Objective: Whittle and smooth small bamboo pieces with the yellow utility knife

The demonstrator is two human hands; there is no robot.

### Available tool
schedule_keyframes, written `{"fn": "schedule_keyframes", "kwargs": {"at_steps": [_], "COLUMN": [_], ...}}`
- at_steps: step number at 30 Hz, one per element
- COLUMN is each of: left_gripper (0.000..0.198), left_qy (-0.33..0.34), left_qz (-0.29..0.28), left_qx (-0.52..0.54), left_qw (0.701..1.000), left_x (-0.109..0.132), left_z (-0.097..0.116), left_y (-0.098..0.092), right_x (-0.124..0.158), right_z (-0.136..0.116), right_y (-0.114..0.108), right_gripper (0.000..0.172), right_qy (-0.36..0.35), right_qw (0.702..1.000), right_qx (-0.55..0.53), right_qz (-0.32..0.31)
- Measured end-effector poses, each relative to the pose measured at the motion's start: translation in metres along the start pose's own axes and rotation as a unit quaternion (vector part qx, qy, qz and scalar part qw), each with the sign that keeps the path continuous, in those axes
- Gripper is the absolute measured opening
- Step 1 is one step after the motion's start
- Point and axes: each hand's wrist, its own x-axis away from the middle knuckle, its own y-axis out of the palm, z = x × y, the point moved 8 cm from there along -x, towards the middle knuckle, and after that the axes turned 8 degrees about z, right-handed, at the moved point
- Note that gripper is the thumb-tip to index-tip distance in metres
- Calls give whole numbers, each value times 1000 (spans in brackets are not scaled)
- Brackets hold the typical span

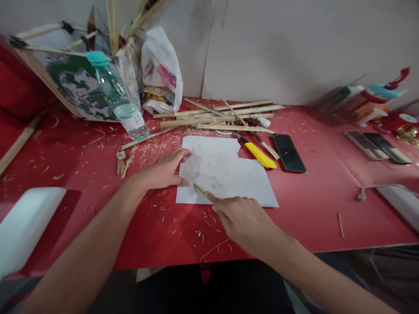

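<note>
Table (317, 209): red top, scattered with pale shavings (169, 143)
Middle: white paper (235, 179)
Far side: wooden strips (218, 118)
Left: clear bottle (129, 114), teal cap
Right of paper: dark phone (289, 152)

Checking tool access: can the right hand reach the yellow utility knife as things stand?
Probably yes: nothing seems to lie over the yellow utility knife by the white paper, though the right hand may first need to put down its slim strip.

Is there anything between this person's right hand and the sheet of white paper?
Only the thin strip that the right hand holds, its tip over the white paper; whether it touches is unclear. Nothing else visible stands between them: the yellow utility knife lies farther back, by the paper's notch.
</note>
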Motion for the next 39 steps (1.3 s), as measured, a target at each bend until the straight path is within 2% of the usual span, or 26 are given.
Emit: {"fn": "schedule_keyframes", "kwargs": {"at_steps": [1,2,3,5,6,8,10,12,15,18,22,25,30,36,39], "left_gripper": [79,79,79,79,79,77,74,68,48,29,25,22,19,13,15], "left_qy": [1,2,3,5,6,7,4,2,-13,-37,-66,-79,-67,-54,-58], "left_qz": [2,6,11,18,22,12,-4,11,96,186,229,264,302,349,362], "left_qx": [1,0,-1,0,2,16,33,44,70,166,270,298,328,336,350], "left_qw": [1000,1000,1000,1000,1000,1000,999,999,993,968,933,914,892,873,862], "left_x": [0,0,0,1,2,3,5,4,1,-1,1,4,7,12,13], "left_z": [0,-1,-1,0,1,3,7,13,26,36,37,31,29,31,28], "left_y": [0,0,0,-1,-2,-2,-1,-5,-17,-23,-19,-20,-21,-27,-31], "right_x": [2,0,-4,-18,-26,-44,-58,-66,-68,-65,-63,-63,-62,-60,-62], "right_z": [6,13,20,33,38,45,46,48,49,50,49,45,42,38,39], "right_y": [-4,-9,-14,-22,-25,-30,-29,-24,-10,-1,-2,-4,0,1,2], "right_gripper": [48,44,44,52,54,52,49,49,54,52,46,41,37,32,32], "right_qy": [17,35,55,90,103,108,92,78,76,89,85,61,52,48,56], "right_qw": [995,975,941,853,816,771,746,725,709,705,683,658,633,615,616], "right_qx": [-101,-218,-335,-514,-568,-627,-658,-682,-699,-702,-723,-747,-768,-781,-780], "right_qz": [0,-2,-4,-18,-23,-37,-52,-54,-57,-55,-57,-73,-85,-100,-100]}}
